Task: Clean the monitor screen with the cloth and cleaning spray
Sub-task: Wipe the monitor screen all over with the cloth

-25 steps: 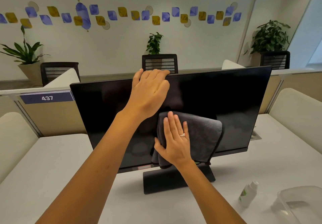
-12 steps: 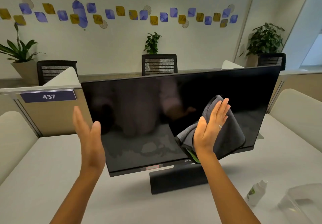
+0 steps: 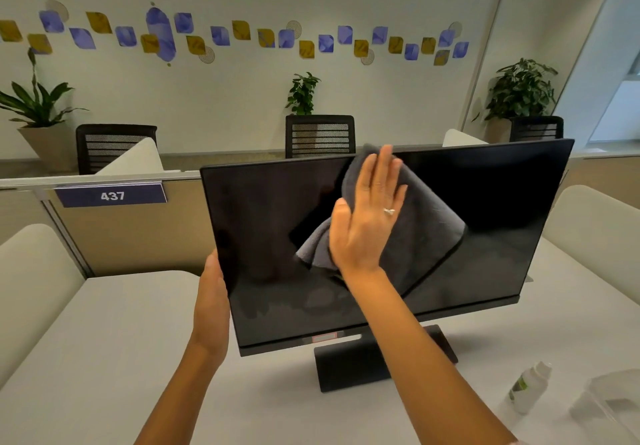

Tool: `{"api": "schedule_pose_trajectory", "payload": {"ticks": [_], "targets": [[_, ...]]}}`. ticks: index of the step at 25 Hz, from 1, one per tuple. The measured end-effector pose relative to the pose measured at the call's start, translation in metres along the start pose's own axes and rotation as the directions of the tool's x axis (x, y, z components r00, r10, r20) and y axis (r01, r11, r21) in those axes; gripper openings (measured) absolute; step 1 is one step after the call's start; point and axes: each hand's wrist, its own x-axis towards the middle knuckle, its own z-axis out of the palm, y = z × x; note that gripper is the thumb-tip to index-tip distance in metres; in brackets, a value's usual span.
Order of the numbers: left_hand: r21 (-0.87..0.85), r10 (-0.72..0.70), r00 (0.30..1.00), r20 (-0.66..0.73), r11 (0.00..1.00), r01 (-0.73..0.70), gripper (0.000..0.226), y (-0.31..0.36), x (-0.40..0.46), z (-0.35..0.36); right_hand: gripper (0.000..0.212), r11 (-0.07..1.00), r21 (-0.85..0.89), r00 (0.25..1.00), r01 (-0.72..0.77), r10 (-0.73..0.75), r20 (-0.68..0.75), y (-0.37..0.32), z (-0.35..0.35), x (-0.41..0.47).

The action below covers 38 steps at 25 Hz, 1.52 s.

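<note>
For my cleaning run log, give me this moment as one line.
right hand: flat, pressing grey microfibre cloth on black monitor screen | left hand: steadying its left edge | white spray bottle: on desk

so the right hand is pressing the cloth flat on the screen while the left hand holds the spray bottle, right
Not quite. The head view shows the left hand holding the monitor's left edge, not the spray bottle, which stands untouched on the desk at the right. The right hand does press the cloth flat on the screen.

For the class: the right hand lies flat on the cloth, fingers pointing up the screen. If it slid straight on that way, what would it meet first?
The right hand would reach the monitor's top edge, just beyond its fingertips; past that, seemingly open air.
</note>
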Motion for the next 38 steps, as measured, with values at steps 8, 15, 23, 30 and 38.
{"api": "schedule_pose_trajectory", "payload": {"ticks": [8, 15, 23, 30, 38], "targets": [[-0.13, 0.11, 0.981, 0.159, 0.987, -0.089, 0.052, 0.003, 0.002, -0.011, 0.059, 0.911, 0.039, 0.882, 0.412, -0.409, 0.237, -0.043, 0.034, -0.091], [-0.12, 0.061, 0.987, 0.15, 0.992, -0.043, 0.045, -0.003, 0.007, -0.008, 0.069, 0.94, -0.114, 0.921, 0.321, -0.282, 0.27, 0.023, 0.015, -0.134], [-0.121, -0.008, 0.983, 0.184, 0.992, 0.031, 0.055, -0.006, 0.012, -0.015, 0.06, 0.971, 0.048, 0.971, -0.233, 0.235, -0.04, 0.008, 0.006, -0.04], [-0.152, 0.02, 0.962, 0.274, 0.988, 0.023, 0.051, 0.006, 0.011, -0.022, 0.062, 0.991, 0.063, 0.992, 0.121, -0.123, 0.014, -0.08, 0.036, -0.03], [-0.244, -0.133, 0.947, 0.292, 0.947, 0.208, 0.057, 0.01, 0.019, -0.048, 0.059, 0.912, 0.109, 0.91, 0.396, -0.405, 0.09, -0.114, 0.05, -0.045]]}}
